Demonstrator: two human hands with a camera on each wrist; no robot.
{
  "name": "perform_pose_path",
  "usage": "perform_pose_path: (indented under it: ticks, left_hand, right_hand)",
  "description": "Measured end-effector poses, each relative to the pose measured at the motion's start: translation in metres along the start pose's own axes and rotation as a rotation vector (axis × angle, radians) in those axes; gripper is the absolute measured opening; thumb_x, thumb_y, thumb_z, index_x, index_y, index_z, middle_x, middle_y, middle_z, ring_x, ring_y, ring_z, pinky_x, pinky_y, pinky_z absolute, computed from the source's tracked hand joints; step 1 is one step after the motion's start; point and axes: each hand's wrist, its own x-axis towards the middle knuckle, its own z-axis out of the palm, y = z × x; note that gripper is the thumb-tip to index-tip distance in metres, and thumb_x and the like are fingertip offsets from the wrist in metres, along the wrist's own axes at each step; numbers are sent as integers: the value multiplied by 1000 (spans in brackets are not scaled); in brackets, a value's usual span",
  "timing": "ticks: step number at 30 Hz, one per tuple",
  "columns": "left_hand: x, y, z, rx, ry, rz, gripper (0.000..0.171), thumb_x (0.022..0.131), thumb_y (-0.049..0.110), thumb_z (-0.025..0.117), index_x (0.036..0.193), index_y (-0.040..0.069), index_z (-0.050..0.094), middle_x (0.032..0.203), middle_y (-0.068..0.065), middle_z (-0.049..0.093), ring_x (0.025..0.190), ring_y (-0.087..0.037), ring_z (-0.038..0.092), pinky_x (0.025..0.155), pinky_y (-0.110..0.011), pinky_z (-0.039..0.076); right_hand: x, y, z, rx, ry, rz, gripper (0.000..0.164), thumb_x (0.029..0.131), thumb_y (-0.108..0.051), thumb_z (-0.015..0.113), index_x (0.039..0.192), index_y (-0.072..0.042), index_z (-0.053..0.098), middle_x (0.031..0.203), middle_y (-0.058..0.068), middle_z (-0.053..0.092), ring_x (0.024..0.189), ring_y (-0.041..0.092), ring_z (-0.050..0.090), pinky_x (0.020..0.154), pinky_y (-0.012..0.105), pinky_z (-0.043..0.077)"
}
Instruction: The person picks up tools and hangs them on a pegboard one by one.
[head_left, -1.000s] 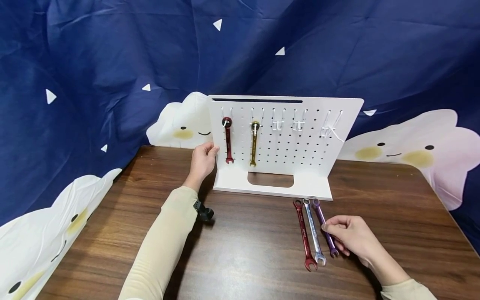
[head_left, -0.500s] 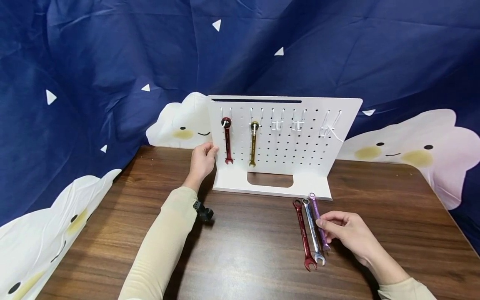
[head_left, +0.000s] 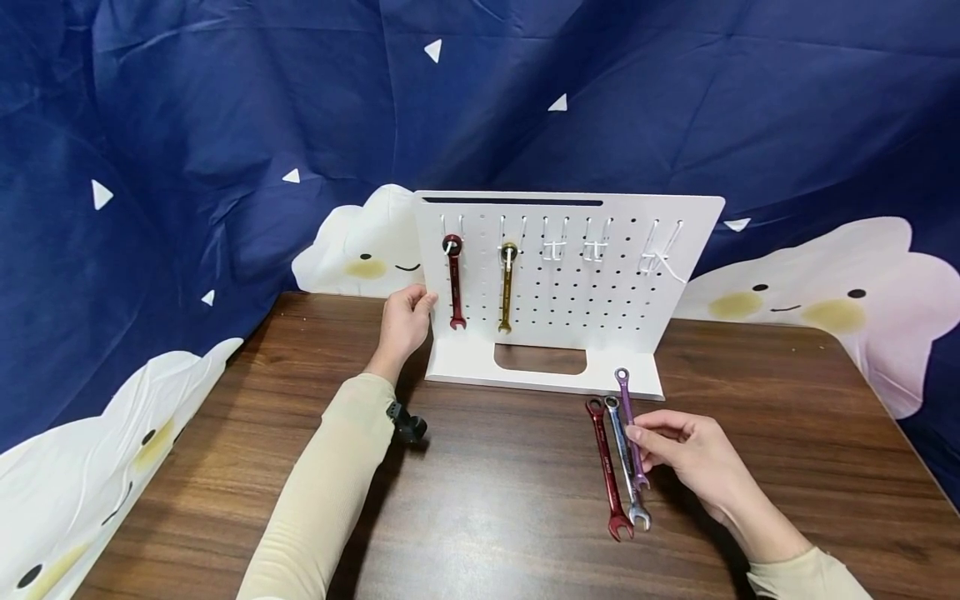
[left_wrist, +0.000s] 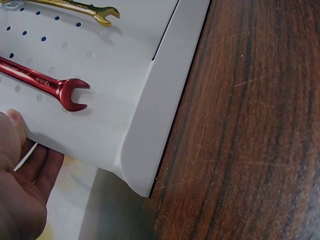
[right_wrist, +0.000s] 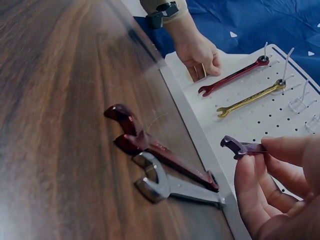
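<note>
Pinching the purple wrench by its shank, at lower right of the head view, while steadying the board.

My right hand is gripping it between thumb and fingers, its ring end pointing up the frame, its open end lying over or beside the silver wrench; I can't tell if they're touching. My left hand is grasping the board's edge, left of centre, thumb in front. To do this well, I judge, I should be keeping the pinch firm and the open end from dragging the silver one. Marks are showing on the hung red wrench, upper left of the left wrist view, too small for reading.
</note>
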Motion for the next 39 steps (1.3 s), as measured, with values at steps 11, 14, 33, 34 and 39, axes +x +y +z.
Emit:
perform_pose_path:
  ticks: [11, 14, 33, 34, 39]
  left_hand:
    - [1, -1, 1, 6, 3, 0, 28, 107, 14, 67, 85, -3, 68, 67, 0, 49, 72, -20, 47, 70, -32, 38]
    - [0, 0, 1, 1, 2, 0, 28, 107, 14, 67, 84, -3, 67, 67, 0, 49, 72, -20, 46, 71, -32, 38]
    - [0, -2, 0, 1, -5, 2, 27, 107, 14, 67, 86, -3, 70, 69, -1, 52, 72, -20, 47, 70, -32, 39]
    - [0, -2, 0, 0, -5, 1, 27, 108, 14, 67, 86, -3, 70, 68, -1, 52, 72, -20, 47, 70, -31, 39]
    - [1, -3, 2, -6, 3, 3, 27, 107, 14, 67, 86, -3, 70, 69, -2, 53, 73, -20, 48, 71, -31, 39]
  right_hand:
    - [3, -11, 4, 17, 20, -54, 11, 101, -2, 73, 109, 5, 76, 81, -5, 76, 67, 10, 70, 64, 30, 62]
    - [4, -15, 6, 21, 20, -80, 13, 102, -2, 72, 109, 9, 74, 84, -4, 76, 68, 10, 70, 64, 30, 62]
    - [14, -45, 30, -44, 43, -169, 26, 101, -4, 73, 116, 18, 69, 77, -10, 72, 63, 9, 70, 65, 30, 63]
    - [15, -47, 31, -49, 47, -174, 26, 101, -4, 73, 116, 18, 69, 76, -10, 72, 63, 9, 70, 65, 30, 63]
    - [20, -55, 35, -60, 56, -214, 25, 101, -3, 73, 114, 17, 70, 73, -10, 72, 62, 9, 71, 65, 29, 62]
